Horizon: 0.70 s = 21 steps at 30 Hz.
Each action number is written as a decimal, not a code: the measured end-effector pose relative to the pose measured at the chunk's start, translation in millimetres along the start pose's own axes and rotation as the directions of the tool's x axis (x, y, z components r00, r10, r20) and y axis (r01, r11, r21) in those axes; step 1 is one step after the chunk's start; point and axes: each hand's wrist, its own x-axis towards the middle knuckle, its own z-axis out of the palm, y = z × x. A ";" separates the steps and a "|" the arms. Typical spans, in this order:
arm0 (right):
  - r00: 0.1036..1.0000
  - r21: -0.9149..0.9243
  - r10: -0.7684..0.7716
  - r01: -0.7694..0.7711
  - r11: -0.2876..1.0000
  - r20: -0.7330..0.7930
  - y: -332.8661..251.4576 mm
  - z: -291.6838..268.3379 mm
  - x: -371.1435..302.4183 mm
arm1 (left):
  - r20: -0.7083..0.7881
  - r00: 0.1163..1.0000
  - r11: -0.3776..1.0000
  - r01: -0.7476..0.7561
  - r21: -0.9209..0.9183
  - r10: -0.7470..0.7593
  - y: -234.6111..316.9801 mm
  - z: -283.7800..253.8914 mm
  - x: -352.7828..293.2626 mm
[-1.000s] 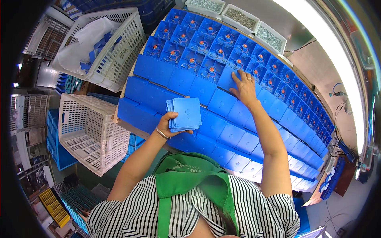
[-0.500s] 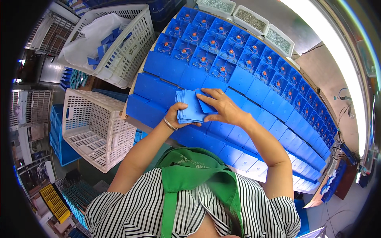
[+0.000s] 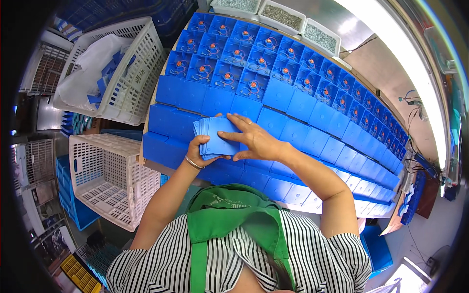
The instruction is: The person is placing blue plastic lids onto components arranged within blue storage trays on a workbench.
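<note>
A fanned stack of square blue plastic lids (image 3: pixel 210 141) sits in my left hand (image 3: pixel 199 152), its thumb on top and its fingers wrapped beneath. My right hand (image 3: pixel 259 141) lies over the stack's right side, gripping the top lid between its fingers and thumb, which are at the lid's edge. Below and beyond both hands spread rows of blue boxes. The nearer rows are covered with flat blue lids (image 3: pixel 273 122). The farther ones are open boxes (image 3: pixel 252 87), each showing an orange-red part with thin wires inside.
White trays of small metal pieces (image 3: pixel 281 15) line the far edge of the boxes. At the left stand a white crate (image 3: pixel 141 73) holding a plastic bag and blue pieces, and a second white crate (image 3: pixel 105 171) lying tilted. A bright lamp tube (image 3: pixel 430 83) curves along the right.
The top lid, tilted across the stack before, now lies flatter on it under my right fingers. The view has shifted, so boxes and crates sit farther left and the hands lower.
</note>
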 end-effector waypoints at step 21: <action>0.910 -0.552 0.367 -0.411 0.726 -0.195 119.2 -11.1 21.1 | 0.039 0.998 0.981 0.054 -0.188 -0.048 7.2 -12.7 -16.7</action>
